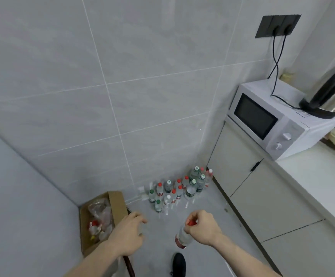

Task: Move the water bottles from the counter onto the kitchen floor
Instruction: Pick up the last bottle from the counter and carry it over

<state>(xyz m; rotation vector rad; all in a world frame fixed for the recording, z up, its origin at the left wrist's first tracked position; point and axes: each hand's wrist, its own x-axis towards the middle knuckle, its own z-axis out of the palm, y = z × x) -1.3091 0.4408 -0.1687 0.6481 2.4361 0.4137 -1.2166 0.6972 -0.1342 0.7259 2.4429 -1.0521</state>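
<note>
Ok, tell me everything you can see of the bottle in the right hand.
The bottle is small, clear plastic by its look, with a red cap and a red label band near its base. It hangs tilted, cap up and base toward the lower left, above the grey floor and touching nothing but the right hand, whose grip closes around the cap and neck. How full it is cannot be told. It is held apart from the cluster of bottles standing by the wall.
</note>
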